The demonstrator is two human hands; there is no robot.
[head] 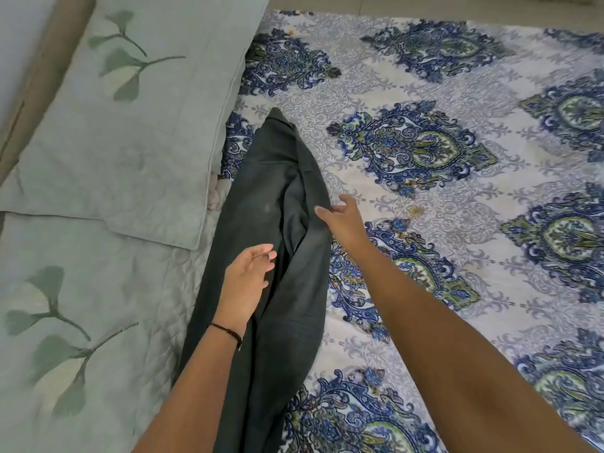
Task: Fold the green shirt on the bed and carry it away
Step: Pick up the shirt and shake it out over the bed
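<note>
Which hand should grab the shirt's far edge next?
Probably the right hand. It reaches farther up the green shirt, fingers open at the shirt's right edge. The left hand hovers open over the shirt's middle, nearer the body.

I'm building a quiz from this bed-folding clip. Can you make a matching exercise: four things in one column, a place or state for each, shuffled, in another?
1. green shirt
2. pillow
3. left hand
4. right hand

A. at the shirt's right edge, fingers spread
B. has a black wrist cord
C. long bundle on the bed
D. pale green, leaf print

Pairs: 1-C, 2-D, 3-B, 4-A
</note>
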